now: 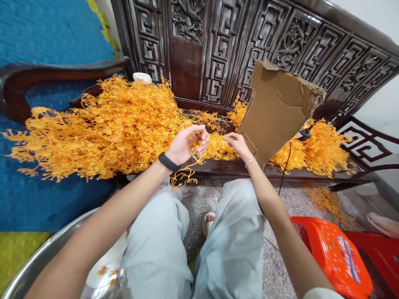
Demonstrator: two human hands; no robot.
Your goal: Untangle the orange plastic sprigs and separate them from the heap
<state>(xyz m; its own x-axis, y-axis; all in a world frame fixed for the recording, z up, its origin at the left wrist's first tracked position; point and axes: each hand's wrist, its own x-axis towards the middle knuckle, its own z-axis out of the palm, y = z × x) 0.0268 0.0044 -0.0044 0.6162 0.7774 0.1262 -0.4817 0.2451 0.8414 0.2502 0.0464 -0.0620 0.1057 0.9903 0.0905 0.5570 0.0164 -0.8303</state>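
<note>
My left hand [189, 144], with a black band at its wrist, is curled round an orange plastic branch sprig [185, 174]. Thin forked stems of the sprig hang below the palm. To the right, my right hand [239, 146] has its thumb and fingertips pressed together above loose orange sprigs [218, 146] on the bench. Anything in that pinch is too small to make out. A large heap of orange branches [124, 124] lies just left of my left hand. Close behind my right hand leans a brown cardboard piece [277, 108].
The dark carved wooden bench [215, 166] runs across the view. More orange branches [326, 147] lie at right, near a black clip-like object [304, 132] with a cable. A metal basin [40, 255] stands lower left, a red plastic stool [330, 249] lower right. A white container [142, 77] sits behind the heap.
</note>
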